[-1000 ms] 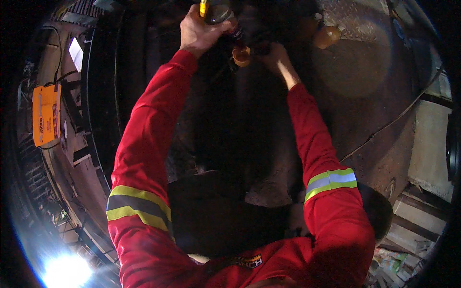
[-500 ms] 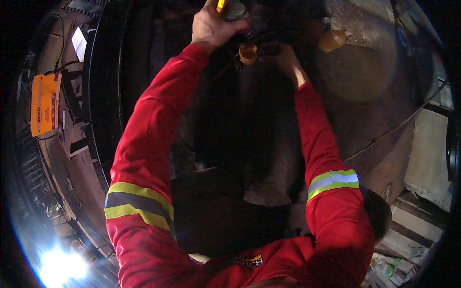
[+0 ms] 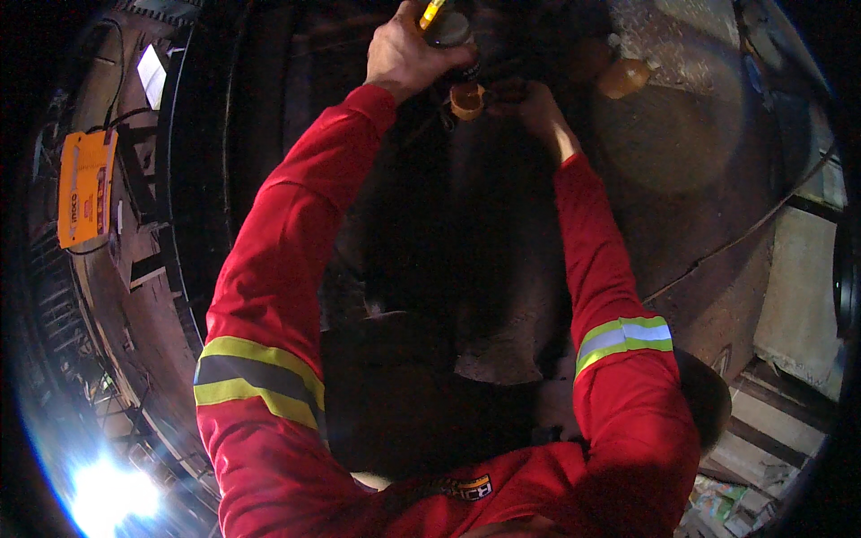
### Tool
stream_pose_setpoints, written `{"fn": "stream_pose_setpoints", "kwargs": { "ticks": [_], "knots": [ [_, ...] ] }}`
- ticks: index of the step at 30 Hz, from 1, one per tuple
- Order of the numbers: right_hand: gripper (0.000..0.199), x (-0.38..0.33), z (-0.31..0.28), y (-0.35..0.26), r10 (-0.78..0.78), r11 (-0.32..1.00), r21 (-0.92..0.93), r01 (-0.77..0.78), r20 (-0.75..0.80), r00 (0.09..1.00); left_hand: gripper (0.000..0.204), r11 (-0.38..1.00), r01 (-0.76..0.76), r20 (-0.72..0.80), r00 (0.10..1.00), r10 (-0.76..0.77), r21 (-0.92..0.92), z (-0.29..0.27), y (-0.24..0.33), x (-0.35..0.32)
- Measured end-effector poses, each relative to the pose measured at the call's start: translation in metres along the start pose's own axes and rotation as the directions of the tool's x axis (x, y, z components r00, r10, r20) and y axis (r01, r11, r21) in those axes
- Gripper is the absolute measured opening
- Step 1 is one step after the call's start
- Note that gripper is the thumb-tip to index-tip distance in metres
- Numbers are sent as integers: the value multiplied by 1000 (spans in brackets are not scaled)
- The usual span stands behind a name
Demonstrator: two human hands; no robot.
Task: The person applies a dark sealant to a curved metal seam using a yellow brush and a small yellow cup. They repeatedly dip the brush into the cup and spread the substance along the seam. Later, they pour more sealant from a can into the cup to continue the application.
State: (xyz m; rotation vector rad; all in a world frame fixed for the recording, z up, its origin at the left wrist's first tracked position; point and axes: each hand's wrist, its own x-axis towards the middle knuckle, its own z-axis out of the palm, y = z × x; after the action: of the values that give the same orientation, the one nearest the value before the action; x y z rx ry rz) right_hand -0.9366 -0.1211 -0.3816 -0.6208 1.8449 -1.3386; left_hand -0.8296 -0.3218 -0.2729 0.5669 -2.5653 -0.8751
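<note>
My left hand (image 3: 404, 56) reaches to the far edge, wrapped around a dark round jar-like container (image 3: 450, 30) with a greyish top. A short yellow stick-like piece (image 3: 431, 13) shows beside its fingers, cut off by the top edge; what it belongs to is hidden. Just below the container sits a small orange-brown cup-shaped thing (image 3: 467, 101) with a hollow opening. My right hand (image 3: 542, 115) is close to its right side. Its fingers curl toward the cup in deep shadow, and whatever they grip cannot be made out.
An orange lump (image 3: 625, 79) lies on the brown floor to the right, near a speckled pale patch. A cable (image 3: 717, 254) crosses the right side. On the left stands an orange box-shaped device (image 3: 87, 188) beside dark metal framing. A bright lamp (image 3: 112, 502) glares at lower left.
The yellow piece has shifted and now leans more to the right beside my left hand. Both hands, the container and the cup show slightly farther right, along with the surroundings.
</note>
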Motion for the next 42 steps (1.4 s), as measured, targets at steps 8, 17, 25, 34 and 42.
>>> {"fn": "stream_pose_setpoints", "kwargs": {
  "ticks": [8, 17, 25, 34, 42],
  "knots": [
    [39, 8, -10, 12, -88, 983, -165, 86, -3, 996, 83, 999, 25, 2, 1000, -25, -47, -4, 2, 3],
    [39, 16, -3, -10, -111, 877, -476, 65, -70, 991, 88, 995, 65, 27, 998, -63, -72, -16, 8, -3],
    [37, 27, -2, -2, -123, 880, -468, 83, -55, 991, 88, 984, 127, 85, 989, -117, -126, -25, 21, -4],
    [39, 27, -1, -22, -31, 822, -568, 36, 18, 999, 92, 985, 126, 89, 989, -116, -119, -26, 15, -5],
    [35, 36, -5, -10, -76, 896, -434, 98, 66, 995, 87, 992, 113, 63, 992, -109, -62, -27, 14, -9]
  ]
}}
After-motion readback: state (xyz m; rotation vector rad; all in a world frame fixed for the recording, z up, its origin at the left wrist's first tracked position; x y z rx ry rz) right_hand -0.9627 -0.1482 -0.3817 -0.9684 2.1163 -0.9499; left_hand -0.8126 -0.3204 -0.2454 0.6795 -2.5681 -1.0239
